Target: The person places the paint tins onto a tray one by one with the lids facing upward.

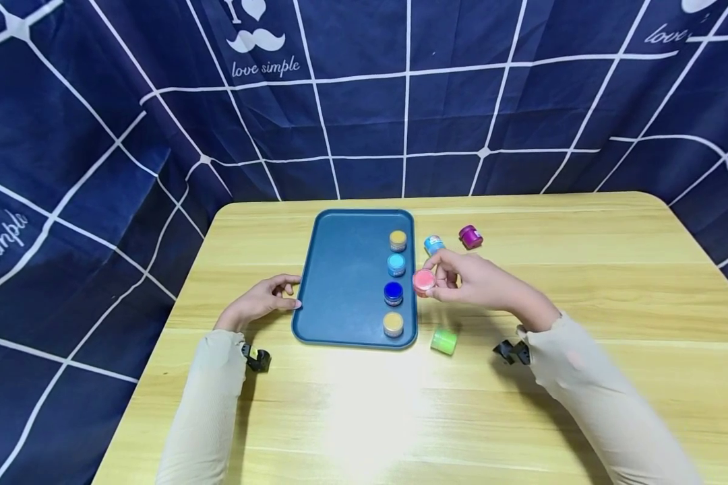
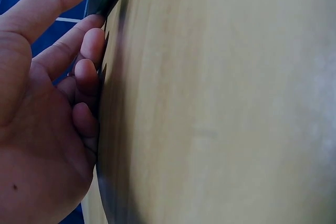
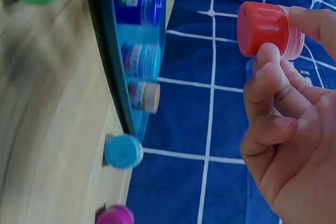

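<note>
A small red paint jar (image 1: 424,282) with a clear lid is pinched between the thumb and fingers of my right hand (image 1: 470,279), held upright at the tray's right rim. In the right wrist view the red jar (image 3: 262,29) is in the air, the other fingers curled below it. My left hand (image 1: 263,301) touches the left rim of the blue tray (image 1: 340,269) with thumb and index fingertips. Along the tray's right side stand a yellowish jar (image 1: 398,240), a light blue jar (image 1: 396,264), a dark blue jar (image 1: 393,293) and a tan jar (image 1: 393,324).
On the wooden table (image 1: 582,269), right of the tray, a green jar (image 1: 443,341) lies on its side. Farther back, another light blue jar (image 1: 433,244) and a purple jar (image 1: 470,236) also lie tipped over. A dark blue checked cloth (image 1: 364,121) hangs behind the table.
</note>
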